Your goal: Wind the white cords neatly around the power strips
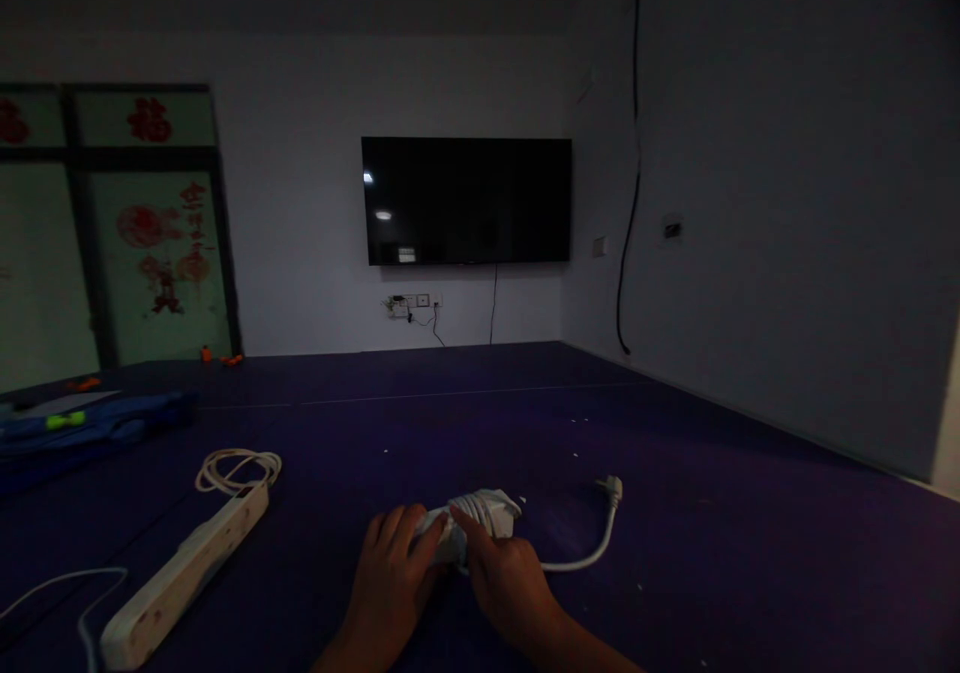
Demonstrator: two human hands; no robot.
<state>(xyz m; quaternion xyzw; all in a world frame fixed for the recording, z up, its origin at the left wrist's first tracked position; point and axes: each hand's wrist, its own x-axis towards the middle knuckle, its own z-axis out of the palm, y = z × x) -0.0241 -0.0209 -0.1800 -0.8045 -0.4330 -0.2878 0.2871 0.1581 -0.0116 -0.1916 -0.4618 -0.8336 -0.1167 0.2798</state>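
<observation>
A white power strip (504, 519) with its cord wound around it lies in front of me on the purple surface. My left hand (397, 563) is closed around its left end. At the middle, my right hand (504, 573) has its fingers on the wound cord, the index finger lying along the coils. The free end of the cord curves out to the right and ends in a plug (613, 491). My palms and fingers hide the strip's near side.
Left of my hands lies a long white power strip (184, 578) with a looped cord (238, 469). Blue cloth (97, 428) and small orange objects lie farther left. A television (469, 201) hangs on the back wall above several sockets. A black cable (634, 193) runs down the right wall.
</observation>
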